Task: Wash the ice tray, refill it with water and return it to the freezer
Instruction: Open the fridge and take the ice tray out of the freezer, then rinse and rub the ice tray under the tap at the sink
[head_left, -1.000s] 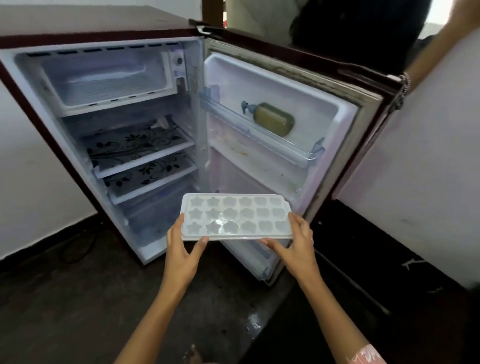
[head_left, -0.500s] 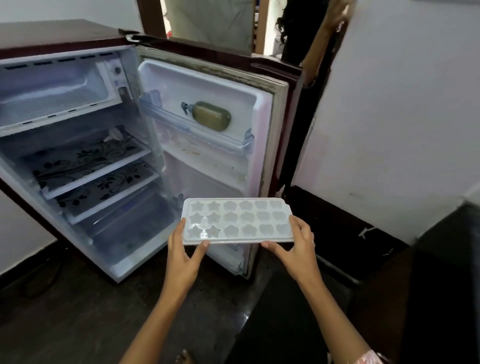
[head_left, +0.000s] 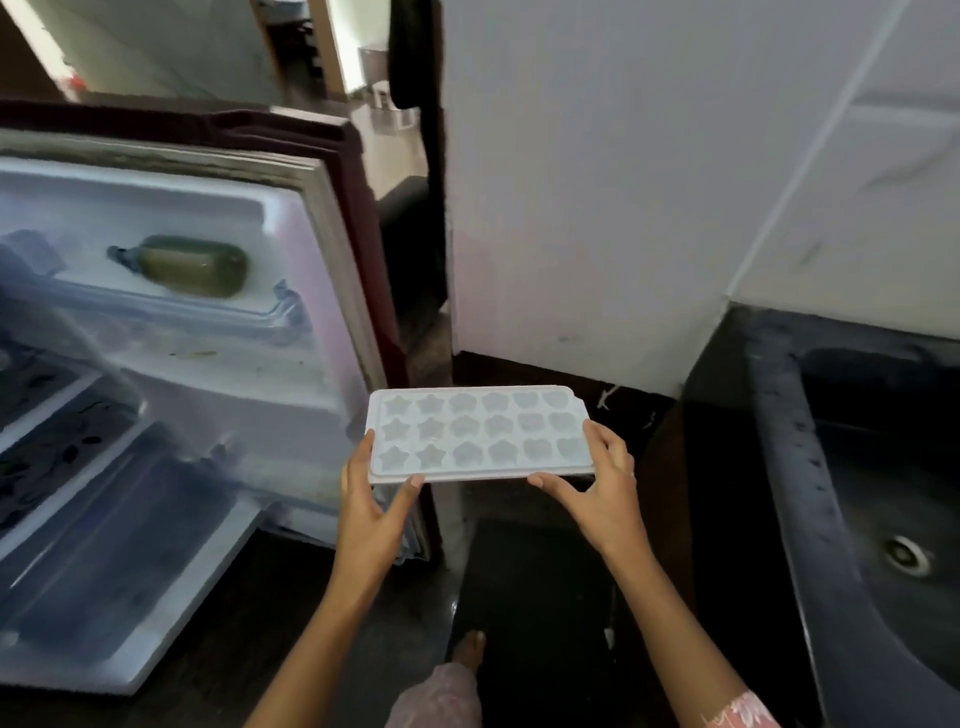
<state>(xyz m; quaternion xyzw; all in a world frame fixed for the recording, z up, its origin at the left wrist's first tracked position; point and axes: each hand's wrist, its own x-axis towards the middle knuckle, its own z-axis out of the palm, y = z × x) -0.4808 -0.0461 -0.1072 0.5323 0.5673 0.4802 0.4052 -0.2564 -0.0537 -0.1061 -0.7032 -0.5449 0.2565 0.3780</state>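
Rightward shift since last frame: open fridge door (head_left: 291, 332) is sliding left and a dark matte sink (head_left: 883, 467) is entering. My left hand (head_left: 371, 512) and right hand (head_left: 605, 499) are holding the white plastic ice tray (head_left: 478, 434) level between them, fingers (head_left: 410, 488) pinching its smooth rim, star-shaped moulds facing up.
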